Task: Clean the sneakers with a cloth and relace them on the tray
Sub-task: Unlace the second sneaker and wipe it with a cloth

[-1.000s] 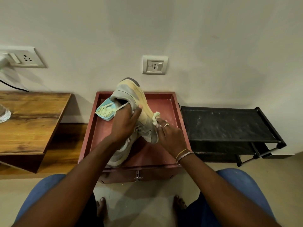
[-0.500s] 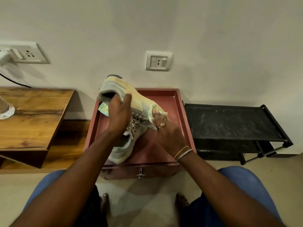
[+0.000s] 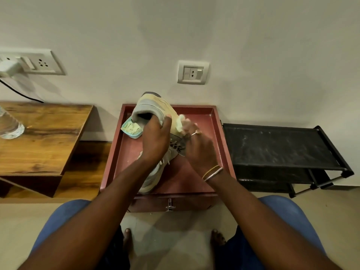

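A black rack (image 3: 280, 147) stands just right of the red tray (image 3: 214, 121), and a wooden tabletop (image 3: 44, 137) sits to the left, carrying a clear bottle (image 3: 8, 125) that the frame edge cuts off. On the wall behind are a switch plate (image 3: 192, 72) above the tray and a socket panel (image 3: 41, 62) at the left with a white plug (image 3: 8, 68) and a dark cable trailing from it.

Both forearms cross the lower tray and cover much of it. The sneaker (image 3: 153, 108) stands tilted on the tray, heel raised toward the wall, toe down near the front rim; its middle is hidden behind the hands, with loose laces (image 3: 165, 160) showing below them. The left hand (image 3: 154, 139) is closed around the heel collar, thumb over the rim of the opening. The right hand (image 3: 197, 147) presses a pale cloth (image 3: 180, 123) against the shoe's right side; only a small bunch of cloth shows above the fingers, which are curled on it and blurred. A ring and two bangles (image 3: 212, 172) mark that hand and wrist.

Behind the sneaker, a light blue sole (image 3: 130, 129) with a pale tread lies in the tray's far left corner, mostly covered. A drawer knob (image 3: 170, 204) shows below the tray.
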